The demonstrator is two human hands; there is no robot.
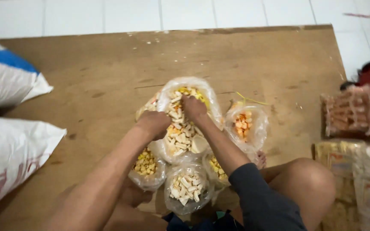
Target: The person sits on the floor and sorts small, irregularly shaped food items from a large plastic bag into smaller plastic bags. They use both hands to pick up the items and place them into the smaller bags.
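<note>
I sit on a wooden board (108,64) with several clear plastic bags of snack pieces in front of me. The big middle bag (185,124) holds white, yellow and orange sticks. My left hand (154,124) is closed on that bag's left edge. My right hand (193,108) reaches into its open top with the fingers pinched among the pieces. Around it stand smaller bags: orange pieces (244,125) on the right, yellow pieces (145,164) at lower left, white sticks (187,188) nearest me.
Two white sacks (9,145) lie at the left, the upper one with a blue stripe. Stacked packets of snacks (356,111) stand at the right edge. White floor tiles (185,13) lie beyond the board. My bare knee (309,179) is at the lower right.
</note>
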